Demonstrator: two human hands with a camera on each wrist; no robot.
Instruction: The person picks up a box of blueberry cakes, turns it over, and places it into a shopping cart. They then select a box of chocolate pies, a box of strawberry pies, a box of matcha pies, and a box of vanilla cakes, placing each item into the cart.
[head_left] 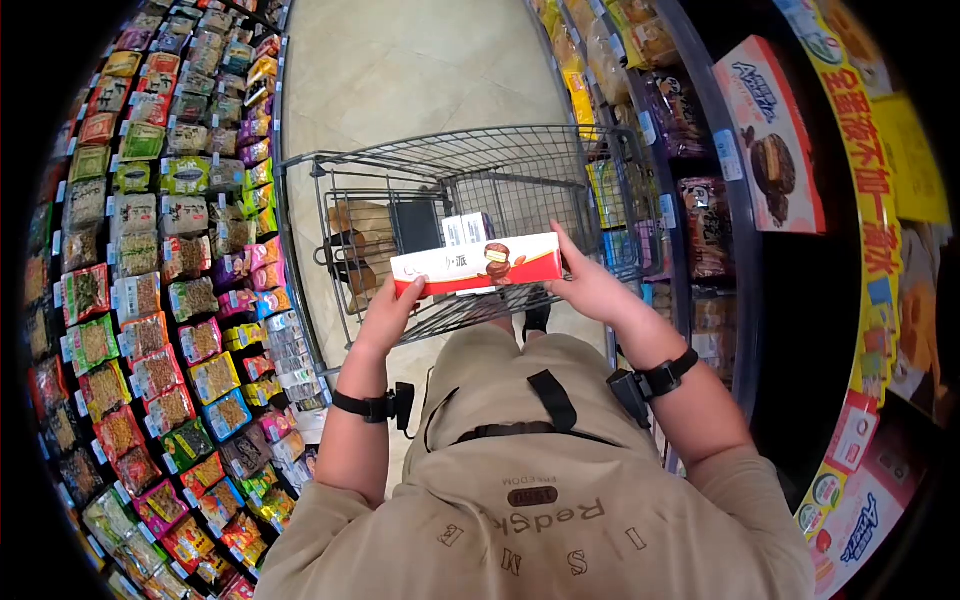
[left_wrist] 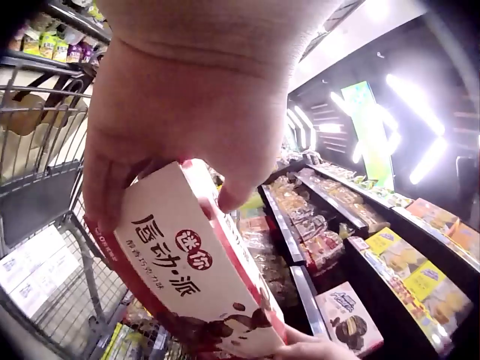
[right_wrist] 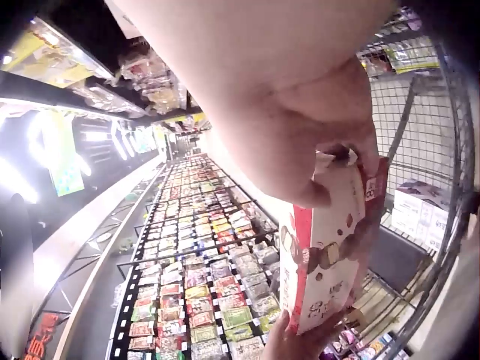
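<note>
A long red and white snack box with a chocolate pie picture is held level over the wire shopping cart. My left hand grips its left end, and my right hand grips its right end. In the left wrist view the box fills the lower middle under my left hand. The right wrist view shows the box end-on below my right hand. Inside the cart lie white boxes and a brown package.
Shelves of small snack packets line the left side of the aisle. Shelves with boxed cakes and yellow price banners stand on the right. Pale floor tiles stretch ahead beyond the cart.
</note>
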